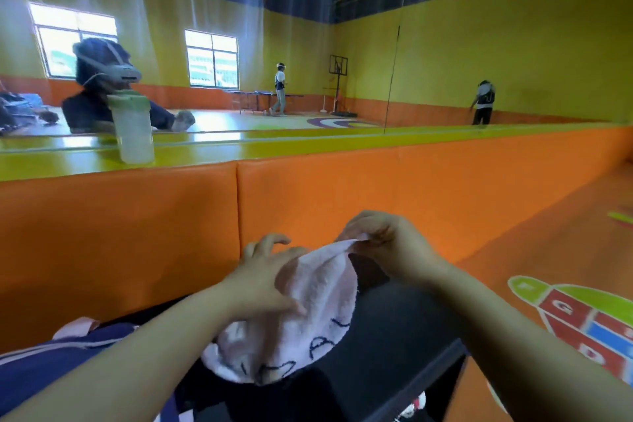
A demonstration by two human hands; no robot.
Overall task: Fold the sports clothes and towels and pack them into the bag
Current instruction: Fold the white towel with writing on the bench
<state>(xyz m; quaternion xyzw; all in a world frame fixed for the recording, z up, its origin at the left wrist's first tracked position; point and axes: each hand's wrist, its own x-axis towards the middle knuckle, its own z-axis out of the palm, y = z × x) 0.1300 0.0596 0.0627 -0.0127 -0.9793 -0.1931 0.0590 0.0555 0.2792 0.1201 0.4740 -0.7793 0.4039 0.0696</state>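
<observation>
Centrally, pink towel (310, 313), left hand (260, 279) gripping, right hand (388, 243) pinching corner

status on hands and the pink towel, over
Right hand pinching a corner of the pink towel, lifted. Left hand holding its side, thumb on top. Towel bunched, not folded or packed. Nothing in the way.

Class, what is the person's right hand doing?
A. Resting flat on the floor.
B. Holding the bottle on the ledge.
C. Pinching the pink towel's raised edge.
C: the right hand pinches the lifted top edge of the pink towel.
</observation>
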